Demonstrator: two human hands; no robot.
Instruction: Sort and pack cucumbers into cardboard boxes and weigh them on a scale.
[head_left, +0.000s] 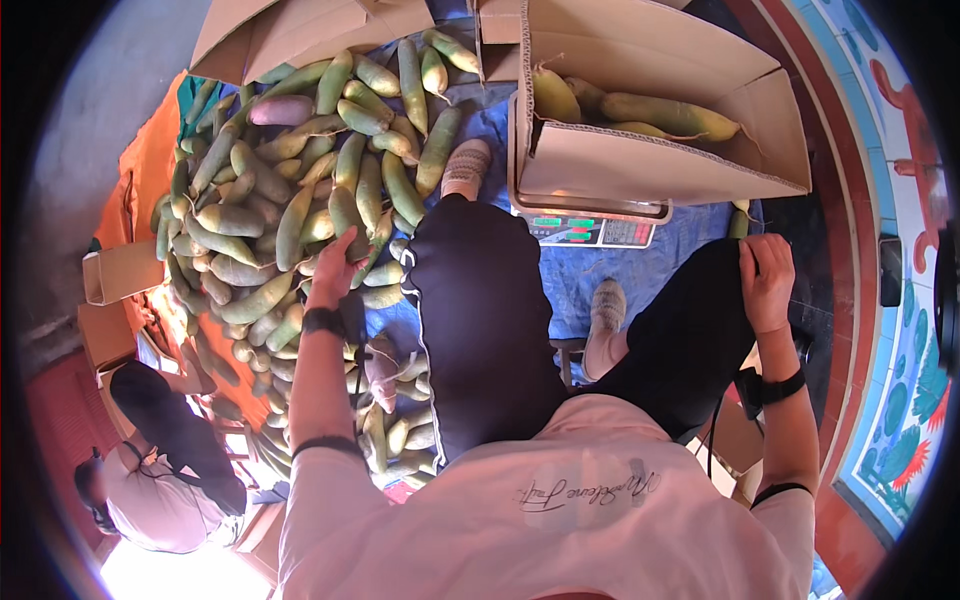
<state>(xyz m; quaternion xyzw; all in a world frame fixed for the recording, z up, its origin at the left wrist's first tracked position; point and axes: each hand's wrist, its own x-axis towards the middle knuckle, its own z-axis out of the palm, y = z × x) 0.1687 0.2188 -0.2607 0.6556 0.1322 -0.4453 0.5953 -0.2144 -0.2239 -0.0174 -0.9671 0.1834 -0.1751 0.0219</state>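
A large heap of green radishes (247, 217) lies to the left. At the heap's right side my left hand (337, 264) has its fingers on the lower end of a green radish (346, 214); whether it grips it is unclear. My right hand (766, 279) rests on my right knee, fingers curled, with nothing visible in it. An open cardboard box (660, 161) with several radishes (667, 116) inside stands on a digital scale (592, 229) in front of me. One pinkish-purple radish (282, 110) lies among the green ones.
Blue sheeting (585, 271) covers the floor. More cardboard boxes (315, 37) stand beyond the heap. A co-worker (169, 465) sits at the lower left. A green radish (738, 223) lies near my right knee. A painted wall (900, 300) runs along the right.
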